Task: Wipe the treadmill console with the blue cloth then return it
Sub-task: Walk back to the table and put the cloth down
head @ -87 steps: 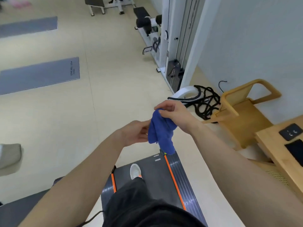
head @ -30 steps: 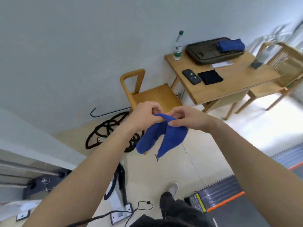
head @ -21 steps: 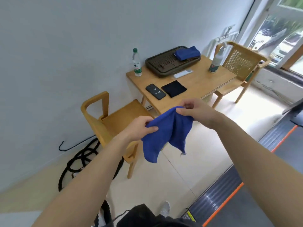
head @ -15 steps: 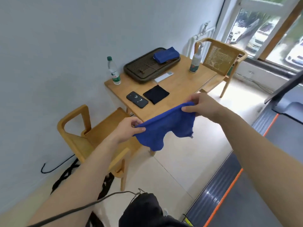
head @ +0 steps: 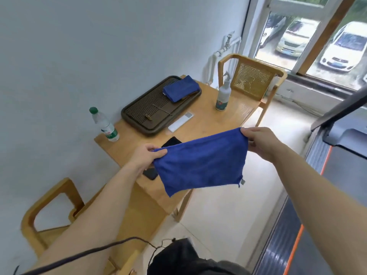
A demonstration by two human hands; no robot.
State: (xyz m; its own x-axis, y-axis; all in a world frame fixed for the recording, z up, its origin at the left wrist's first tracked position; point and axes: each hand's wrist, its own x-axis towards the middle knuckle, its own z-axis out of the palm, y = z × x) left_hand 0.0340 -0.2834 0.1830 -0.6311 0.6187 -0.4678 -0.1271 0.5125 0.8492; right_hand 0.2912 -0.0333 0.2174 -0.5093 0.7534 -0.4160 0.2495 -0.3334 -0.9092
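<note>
The blue cloth [head: 200, 162] hangs spread out in the air over the near edge of a wooden table [head: 206, 124]. My left hand [head: 146, 155] pinches its left top corner and my right hand [head: 260, 140] pinches its right top corner. A small grey tag dangles from the cloth's lower right corner. Part of the treadmill [head: 337, 155] shows at the right edge, with a dark handrail and an orange-striped deck. The console is out of view.
On the table stand a dark tray [head: 151, 114] holding a folded blue cloth [head: 180, 88], a water bottle [head: 104, 125], a spray bottle [head: 223, 96], a white remote [head: 180, 122] and a phone [head: 151, 173]. Wooden chairs stand at both ends [head: 51, 211] [head: 252, 78].
The view has swung from the treadmill deck round to the table. My hands have pulled apart, and the bunched cloth is now stretched out flat between them.
</note>
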